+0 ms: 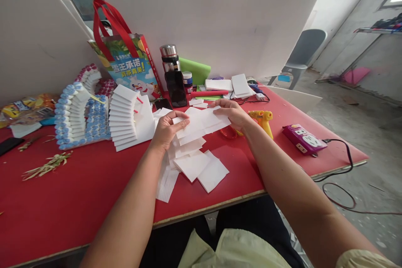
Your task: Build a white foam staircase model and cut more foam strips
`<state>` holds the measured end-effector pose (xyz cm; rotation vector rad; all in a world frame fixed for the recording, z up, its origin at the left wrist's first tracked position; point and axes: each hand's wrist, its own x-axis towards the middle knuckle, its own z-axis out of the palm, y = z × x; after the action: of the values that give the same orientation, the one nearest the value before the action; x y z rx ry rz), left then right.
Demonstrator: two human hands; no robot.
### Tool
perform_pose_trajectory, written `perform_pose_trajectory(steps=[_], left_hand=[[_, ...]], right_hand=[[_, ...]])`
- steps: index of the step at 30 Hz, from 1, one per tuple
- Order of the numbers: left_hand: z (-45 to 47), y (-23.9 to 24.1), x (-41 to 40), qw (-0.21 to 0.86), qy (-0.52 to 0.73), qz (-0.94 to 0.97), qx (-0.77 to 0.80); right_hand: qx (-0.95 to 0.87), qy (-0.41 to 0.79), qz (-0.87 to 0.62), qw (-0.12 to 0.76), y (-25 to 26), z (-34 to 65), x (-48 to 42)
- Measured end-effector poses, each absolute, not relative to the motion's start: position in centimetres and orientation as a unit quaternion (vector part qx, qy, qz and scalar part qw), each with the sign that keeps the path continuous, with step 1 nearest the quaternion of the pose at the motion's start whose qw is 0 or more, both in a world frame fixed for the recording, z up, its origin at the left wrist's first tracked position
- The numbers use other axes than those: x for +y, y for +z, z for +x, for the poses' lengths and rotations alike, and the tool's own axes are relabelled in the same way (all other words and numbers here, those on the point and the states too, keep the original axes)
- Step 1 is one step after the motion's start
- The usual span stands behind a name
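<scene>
My left hand (168,130) and my right hand (231,113) both grip a fan of white rectangular sheets (201,123) held just above the red table (78,192). The left hand's thumb lies over the near ends of the sheets, and the right hand pinches their far ends. More loose white sheets (201,167) lie scattered on the table under the hands. A stepped stack of white pieces (128,123) stands to the left of my left hand.
A yellow glue gun (262,119) and red scissors (228,133) lie right of my right hand. A purple power strip (303,138) with a black cable sits at the right edge. A red-handled bag (128,63), flask (169,56), phone (176,88) and blue-and-white craft pieces (77,115) stand behind.
</scene>
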<state>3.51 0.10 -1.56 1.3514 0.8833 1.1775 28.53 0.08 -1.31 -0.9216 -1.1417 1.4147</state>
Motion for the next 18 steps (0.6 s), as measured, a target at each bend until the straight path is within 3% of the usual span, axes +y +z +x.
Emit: perform_pose_trajectory(steps=[8, 13, 18], left_hand=[[3.5, -2.1, 0.5, 0.553, 0.506, 0.515, 0.415], [3.8, -2.1, 0.6, 0.560, 0.537, 0.489, 0.399], [3.6, -2.1, 0.8, 0.564, 0.542, 0.478, 0.400]], right_hand=[[-0.466, 0.642, -0.358, 0.492, -1.6, 29.1, 0.3], [-0.472, 0.624, -0.348, 0.516, -2.1, 28.6, 0.5], [-0.532, 0.608, -0.340, 0.481, -2.4, 28.2, 0.4]])
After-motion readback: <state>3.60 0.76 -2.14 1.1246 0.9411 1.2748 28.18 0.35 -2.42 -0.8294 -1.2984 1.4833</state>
